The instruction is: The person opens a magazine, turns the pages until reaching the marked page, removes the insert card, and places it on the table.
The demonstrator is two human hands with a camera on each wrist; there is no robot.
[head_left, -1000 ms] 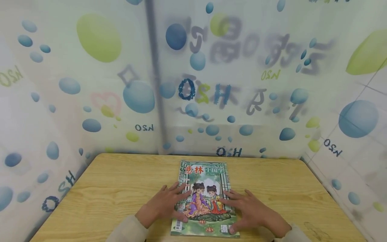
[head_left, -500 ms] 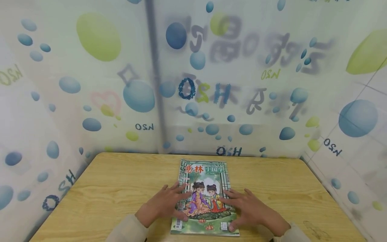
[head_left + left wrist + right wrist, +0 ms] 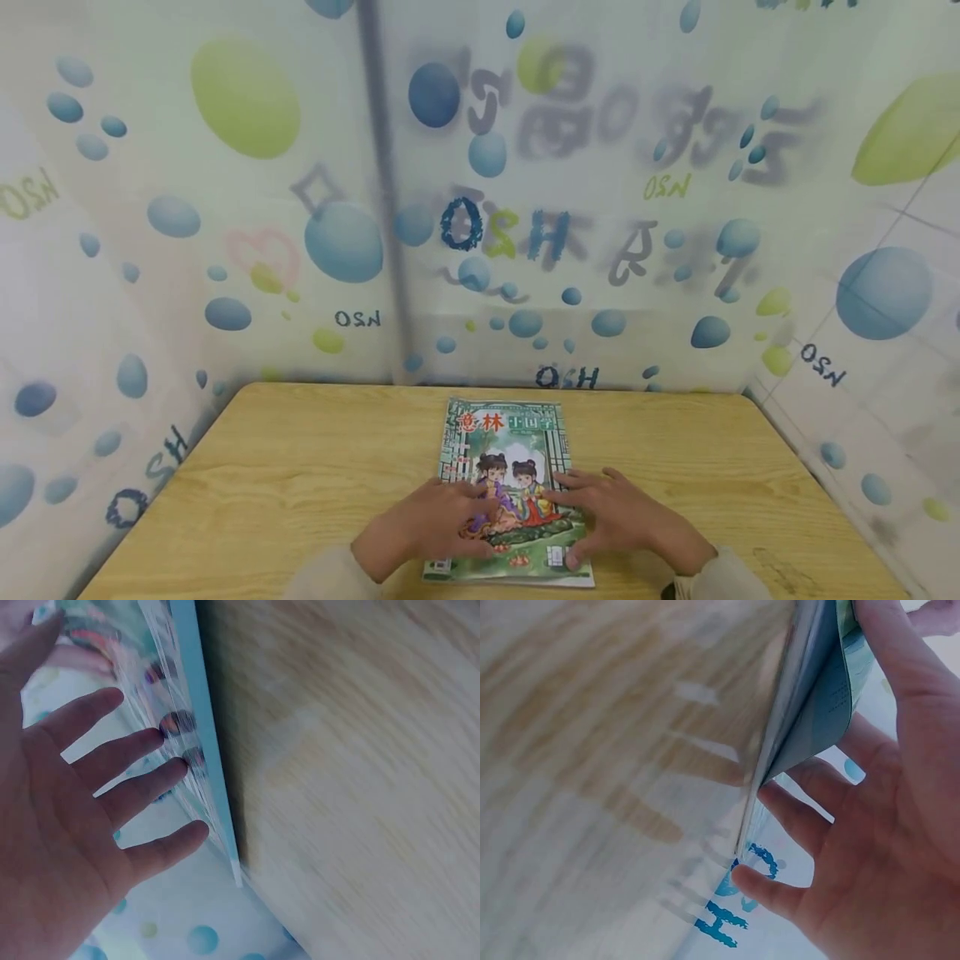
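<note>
A magazine (image 3: 517, 550) lies face up on the wooden table, its green cover showing two illustrated figures and red and white title characters. My left hand (image 3: 427, 521) reaches over its left side, fingers spread across the lower cover. In the left wrist view, that hand's fingers (image 3: 142, 795) extend fairly straight towards the cover, and the magazine's edge (image 3: 202, 727) runs beside them. My right hand (image 3: 626, 512) rests at the right edge, thumb near the lower right corner. The right wrist view shows a cover flap (image 3: 821, 720) raised slightly from the pages beside the right fingers (image 3: 795, 817).
The light wooden table (image 3: 300, 450) extends to both sides of the magazine. Behind it and at the sides hangs a pale curtain (image 3: 300, 150) printed with blue and green drops and mirrored lettering. Pale sleeves (image 3: 333, 575) cover both forearms.
My left hand has shifted to the right, further over the magazine's cover. The right hand and the magazine stay nearly where they were.
</note>
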